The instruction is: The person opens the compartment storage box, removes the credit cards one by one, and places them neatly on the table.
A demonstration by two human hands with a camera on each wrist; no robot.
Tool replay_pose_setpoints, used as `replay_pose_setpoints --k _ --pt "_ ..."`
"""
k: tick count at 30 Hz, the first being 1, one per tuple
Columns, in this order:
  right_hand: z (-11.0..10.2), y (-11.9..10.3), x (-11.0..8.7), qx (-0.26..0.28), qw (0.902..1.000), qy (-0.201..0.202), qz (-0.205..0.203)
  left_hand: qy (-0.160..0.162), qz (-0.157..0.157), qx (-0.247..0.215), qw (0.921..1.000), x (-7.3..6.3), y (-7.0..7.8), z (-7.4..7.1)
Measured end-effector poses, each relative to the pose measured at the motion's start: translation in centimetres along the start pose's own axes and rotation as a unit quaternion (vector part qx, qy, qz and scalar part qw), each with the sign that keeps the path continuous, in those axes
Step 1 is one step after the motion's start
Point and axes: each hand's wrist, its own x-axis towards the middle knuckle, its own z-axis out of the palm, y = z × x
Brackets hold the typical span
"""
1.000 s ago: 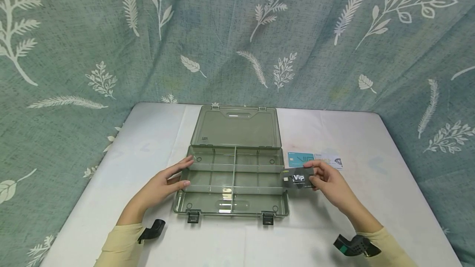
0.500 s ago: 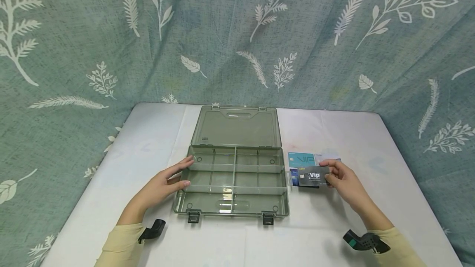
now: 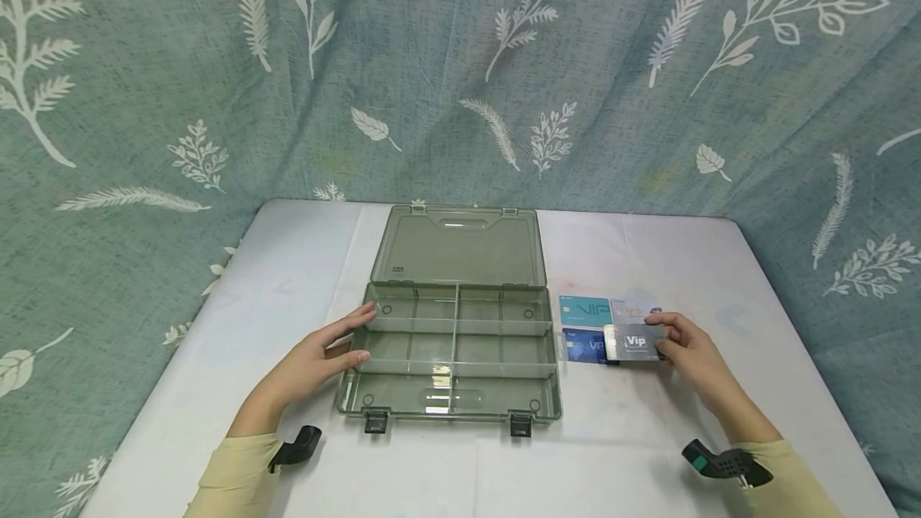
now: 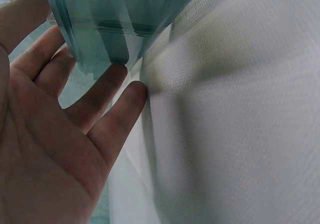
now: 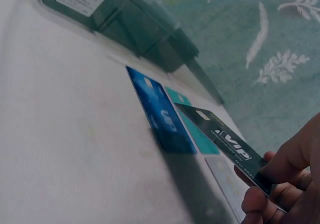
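My right hand (image 3: 687,354) pinches a dark VIP card (image 3: 636,342) by its right end, between thumb and fingers. In the right wrist view the card (image 5: 227,146) is raised and tilted above the table, casting a shadow. A blue VIP card (image 3: 584,346) lies flat just left of it, its right end overlapped in the head view. Behind are a teal VIP card (image 3: 583,310) and a pale card (image 3: 627,308), partly covered by the hand. My left hand (image 3: 309,366) has spread fingers touching the left side of a clear green divided box (image 3: 468,417).
The box's lid (image 3: 460,250) lies folded back behind it, and two dark latches (image 3: 520,425) hang at its front. Dividers split the inside into several compartments. A white cloth (image 3: 460,474) covers the table, with a leaf-patterned curtain (image 3: 424,86) behind.
My right hand has carried the dark card rightward, away from the box's right edge, uncovering the blue card. The left hand and the box have stayed in place.
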Motion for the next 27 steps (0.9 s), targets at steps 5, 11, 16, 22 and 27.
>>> replay_pose_setpoints --k 5,11,16,22,27 --pt "-0.6 0.9 0.3 0.008 0.9998 0.005 0.019 0.000 0.003 -0.001 1.0000 0.0 0.0 0.0" --pt "-1.0 1.6 0.5 0.002 0.9998 0.009 0.020 0.001 0.006 0.000 1.0000 0.0 0.0 0.0" --pt "-1.1 2.2 0.8 -0.011 0.9997 0.018 0.014 0.000 0.005 0.001 1.0000 0.1 0.0 0.0" --pt "-0.9 2.6 0.8 -0.095 0.9949 0.032 0.003 0.001 0.007 0.005 1.0000 0.1 0.0 0.0" --pt "-0.7 2.7 0.8 -0.152 0.9874 0.042 -0.010 0.001 0.006 0.005 1.0000 0.0 0.0 0.0"
